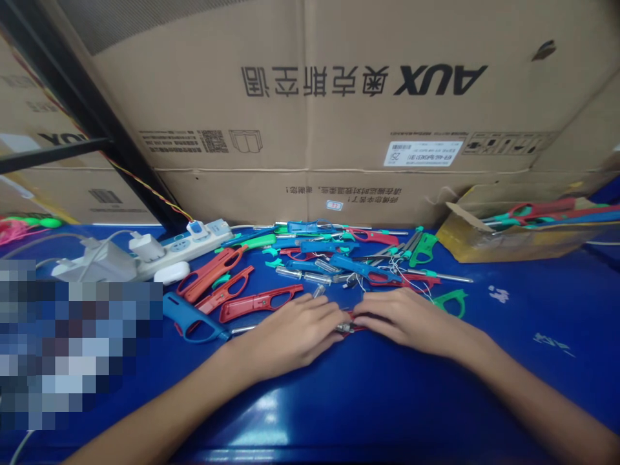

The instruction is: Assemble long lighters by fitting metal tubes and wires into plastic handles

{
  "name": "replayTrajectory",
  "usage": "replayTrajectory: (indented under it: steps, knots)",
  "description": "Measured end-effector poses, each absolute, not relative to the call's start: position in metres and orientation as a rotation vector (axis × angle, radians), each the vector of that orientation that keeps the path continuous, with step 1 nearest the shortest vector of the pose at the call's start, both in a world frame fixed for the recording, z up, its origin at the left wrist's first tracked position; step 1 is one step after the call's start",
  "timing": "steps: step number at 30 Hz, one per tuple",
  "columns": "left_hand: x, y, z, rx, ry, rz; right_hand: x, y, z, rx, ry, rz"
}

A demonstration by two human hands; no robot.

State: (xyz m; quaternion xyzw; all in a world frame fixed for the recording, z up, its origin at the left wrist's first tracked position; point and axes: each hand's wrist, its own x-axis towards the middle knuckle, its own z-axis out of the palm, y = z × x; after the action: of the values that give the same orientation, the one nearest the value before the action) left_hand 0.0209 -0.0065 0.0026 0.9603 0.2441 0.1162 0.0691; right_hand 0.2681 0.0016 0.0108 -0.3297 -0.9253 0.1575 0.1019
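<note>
Low over the blue table, my left hand (303, 326) and my right hand (407, 320) meet with bent fingers, closed on a red stick lighter (357, 327) between them. A metal tube (243, 329) sticks out to the left from behind my left hand. Most of the lighter is hidden by my fingers. Just left of my left hand lie red handle shells (256, 303) and a blue handle shell (191, 318). Clear lighter tanks (317, 278) with white wires lie beyond my fingertips. A green handle part (450, 302) lies past my right hand.
A pile of blue, red and green lighter parts (329, 247) spreads behind my hands. At the right stands an open carton (513, 242) holding lighters. A white power strip (194, 242) with plugs sits at left. A large cardboard box (310, 129) walls off the back.
</note>
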Motion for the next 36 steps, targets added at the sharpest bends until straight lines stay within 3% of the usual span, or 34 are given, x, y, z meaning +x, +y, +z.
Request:
replayTrajectory:
  steps: [36]
  knots:
    - [0.0189,-0.0027,-0.0021,2.954,0.744,0.353,0.2713,-0.0003,0.0118,-0.934,-2.675,0.491]
